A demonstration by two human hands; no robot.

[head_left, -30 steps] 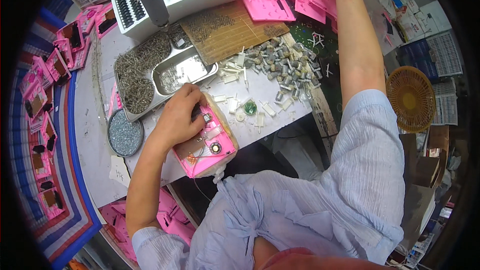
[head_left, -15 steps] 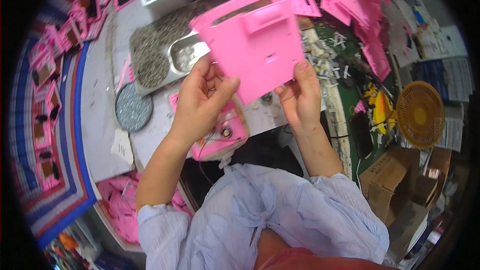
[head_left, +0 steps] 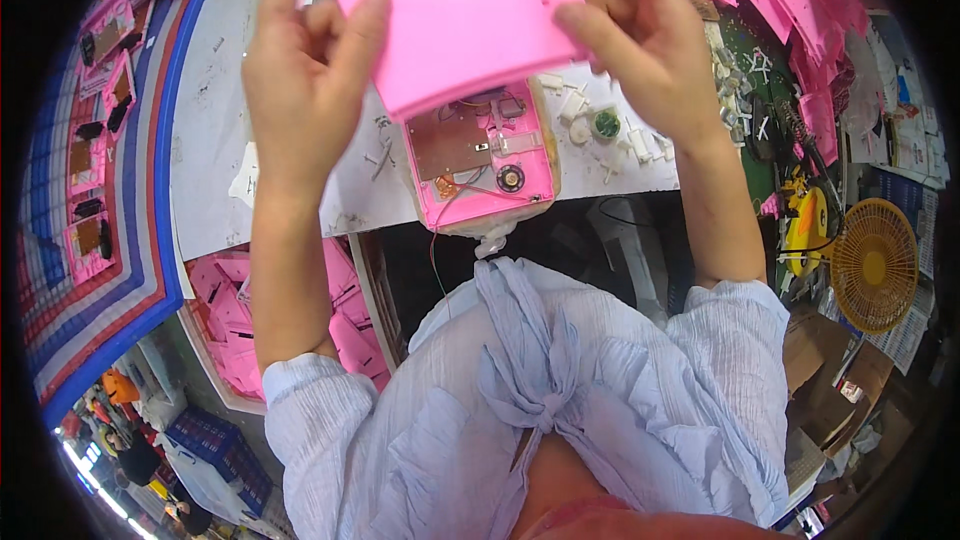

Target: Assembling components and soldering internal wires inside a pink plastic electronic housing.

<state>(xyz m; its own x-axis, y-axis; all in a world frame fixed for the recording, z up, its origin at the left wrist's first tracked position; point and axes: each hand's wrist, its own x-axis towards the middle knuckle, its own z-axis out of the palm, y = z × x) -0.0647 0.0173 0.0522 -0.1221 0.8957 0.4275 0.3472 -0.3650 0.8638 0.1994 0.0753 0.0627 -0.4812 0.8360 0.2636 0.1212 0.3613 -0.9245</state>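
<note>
A flat pink plastic cover point(head_left: 460, 30) with a small slot is held up between my hands, its top cut off by the upper edge. My left hand point(head_left: 305, 75) grips its left edge, thumb on the near face. On the right edge, my right hand point(head_left: 645, 40) holds it the same way. Below the cover lies an open pink housing point(head_left: 470, 205) on the table. Inside that housing are a brown circuit board point(head_left: 450, 148), thin wires and a small round speaker point(head_left: 510, 178). The cover hides the housing's far part.
Small white parts point(head_left: 640, 145) and a green round piece point(head_left: 606, 123) lie right of the housing. A bin of pink parts point(head_left: 235, 335) stands lower left. Pink assemblies line a striped cloth point(head_left: 150, 230). A yellow fan point(head_left: 873, 265) and pink panels point(head_left: 800, 10) are at right.
Both hands have raised the pink cover up and away, turning it more square to me. The open housing beneath now shows far more. My view has shifted too.
</note>
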